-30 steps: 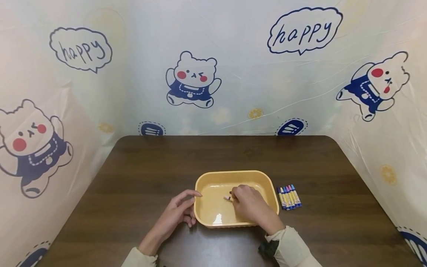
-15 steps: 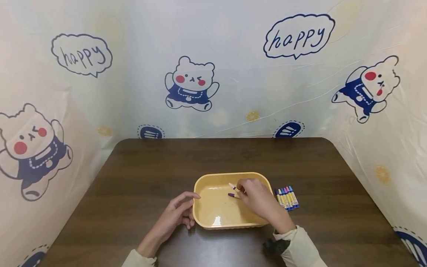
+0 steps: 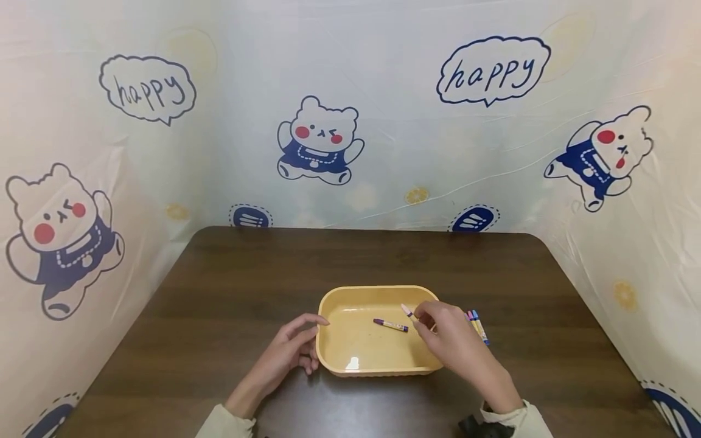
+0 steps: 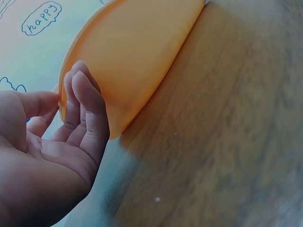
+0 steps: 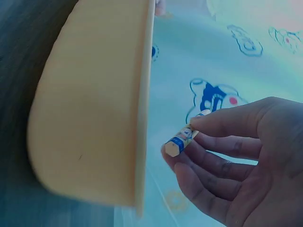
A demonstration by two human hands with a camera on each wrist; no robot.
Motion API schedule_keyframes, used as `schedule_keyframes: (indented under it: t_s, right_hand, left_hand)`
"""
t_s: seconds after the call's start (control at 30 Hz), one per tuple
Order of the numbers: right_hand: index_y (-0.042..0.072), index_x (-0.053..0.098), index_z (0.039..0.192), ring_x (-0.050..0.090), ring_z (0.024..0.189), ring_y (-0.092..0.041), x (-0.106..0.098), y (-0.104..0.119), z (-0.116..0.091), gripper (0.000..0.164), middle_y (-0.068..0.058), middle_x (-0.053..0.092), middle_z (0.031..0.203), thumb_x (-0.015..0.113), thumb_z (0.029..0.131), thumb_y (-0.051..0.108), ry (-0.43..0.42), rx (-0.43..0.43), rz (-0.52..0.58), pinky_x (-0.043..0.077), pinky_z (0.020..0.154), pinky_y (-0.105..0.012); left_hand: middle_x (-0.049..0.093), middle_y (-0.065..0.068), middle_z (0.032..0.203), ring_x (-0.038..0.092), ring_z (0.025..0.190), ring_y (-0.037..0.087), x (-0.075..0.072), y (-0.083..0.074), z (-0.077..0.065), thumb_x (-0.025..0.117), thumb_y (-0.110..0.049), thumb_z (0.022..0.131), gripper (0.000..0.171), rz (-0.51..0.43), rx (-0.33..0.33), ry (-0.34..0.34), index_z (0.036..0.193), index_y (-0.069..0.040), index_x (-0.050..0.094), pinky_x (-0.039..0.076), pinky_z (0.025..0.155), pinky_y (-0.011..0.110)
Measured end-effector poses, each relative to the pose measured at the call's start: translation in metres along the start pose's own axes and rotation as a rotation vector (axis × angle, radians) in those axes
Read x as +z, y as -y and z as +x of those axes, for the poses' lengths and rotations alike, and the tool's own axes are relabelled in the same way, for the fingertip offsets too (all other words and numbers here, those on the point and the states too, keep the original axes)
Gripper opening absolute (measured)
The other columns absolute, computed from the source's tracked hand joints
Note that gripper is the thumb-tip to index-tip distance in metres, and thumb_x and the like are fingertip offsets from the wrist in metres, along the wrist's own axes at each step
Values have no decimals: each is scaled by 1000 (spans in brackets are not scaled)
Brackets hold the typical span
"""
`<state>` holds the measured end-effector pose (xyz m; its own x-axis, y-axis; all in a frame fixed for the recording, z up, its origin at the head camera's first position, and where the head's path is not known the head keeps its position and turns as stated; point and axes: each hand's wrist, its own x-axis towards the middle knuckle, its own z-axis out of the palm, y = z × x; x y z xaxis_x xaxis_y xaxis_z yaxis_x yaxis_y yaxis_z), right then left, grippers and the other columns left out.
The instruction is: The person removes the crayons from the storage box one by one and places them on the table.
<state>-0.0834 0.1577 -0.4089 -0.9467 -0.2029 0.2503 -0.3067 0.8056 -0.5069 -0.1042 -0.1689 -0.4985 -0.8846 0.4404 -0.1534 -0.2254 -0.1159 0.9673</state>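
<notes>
A yellow plastic bin (image 3: pixel 350 359) stands on the table. My left hand (image 3: pixel 287 347) holds its left rim between thumb and index finger, the other fingers loosely bent outside the wall (image 4: pixel 142 42). Above the bin's right side, my right hand (image 3: pixel 451 334) pinches a pale pink crayon (image 3: pixel 407 311) between thumb and fingers, its tip pointing up and left. In the right wrist view the crayon (image 5: pixel 179 141) shows a cream end and a blue-and-yellow wrapper, above rim level. A purple crayon (image 3: pixel 390 325) lies on the bin's floor.
Just right of the bin, a row of crayons (image 3: pixel 479 327) lies on the dark wooden table (image 3: pixel 246 274), partly hidden behind my right hand. A printed cloth (image 3: pixel 383 121) with bears surrounds the table's back and sides.
My right hand has lifted the pale pink crayon from the bin floor and moved right with it, uncovering the purple crayon. My left hand has stayed at the rim.
</notes>
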Motion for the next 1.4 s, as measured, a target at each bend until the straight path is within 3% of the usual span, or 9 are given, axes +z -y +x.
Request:
schedule_keyframes:
  t_s: [0.2, 0.4, 0.57, 0.77, 0.93, 1.1, 1.4]
  right_hand:
    - [8, 71, 89, 60, 69, -5, -10, -21, -16, 10, 7, 64, 77, 77, 84, 3, -81, 1, 39, 53, 61, -23]
    - [8, 72, 92, 67, 75, -11, -21, -49, -21, 10, 2, 70, 82, 76, 85, 2, -126, 59, 117, 57, 63, -24]
    - [4, 72, 99, 70, 75, -19, -21, -88, -24, 10, -7, 72, 88, 74, 89, 5, -138, 191, 207, 59, 59, -30]
    - [-5, 67, 110, 71, 76, -21, -20, -124, -35, 22, -20, 71, 97, 70, 94, 10, -126, 378, 351, 59, 56, -32]
    - [-5, 67, 110, 70, 76, -17, -20, -138, -44, 25, -21, 70, 99, 70, 94, 13, -153, 441, 387, 59, 56, -34]
    - [-4, 69, 108, 69, 70, -13, -19, -147, -42, 23, -19, 72, 95, 71, 93, 14, -207, 485, 339, 58, 52, -33]
    - [-4, 69, 109, 68, 68, -15, -14, -157, -43, 31, -15, 72, 94, 72, 93, 22, -115, 558, 339, 58, 55, -30]
  left_hand:
    - [58, 9, 70, 61, 59, 19, -2, 1, 0, 52, -28, 105, 39, -1, -1, 9, 134, -3, 49, 53, 52, 29]
    - [58, 9, 71, 61, 59, 20, -3, 2, -1, 54, -30, 104, 39, -7, -15, 0, 133, -4, 50, 54, 52, 29]
    - [58, 10, 70, 61, 59, 19, -4, 3, -1, 52, -28, 105, 37, -10, -17, -3, 133, -4, 50, 54, 52, 29]
    - [59, 9, 70, 61, 60, 19, -2, 6, 0, 51, -26, 105, 36, -26, -7, 17, 134, -3, 49, 54, 53, 28]
    - [59, 8, 70, 62, 59, 18, -1, 6, 0, 50, -24, 106, 36, -32, 1, 35, 134, -2, 49, 54, 53, 28]
    - [59, 9, 70, 61, 58, 19, -1, 2, -1, 51, -25, 105, 35, -19, 9, 12, 133, -3, 50, 54, 52, 29]
    - [59, 9, 70, 61, 59, 19, 0, 0, 0, 51, -27, 105, 38, -10, 1, 11, 134, -2, 49, 54, 53, 29]
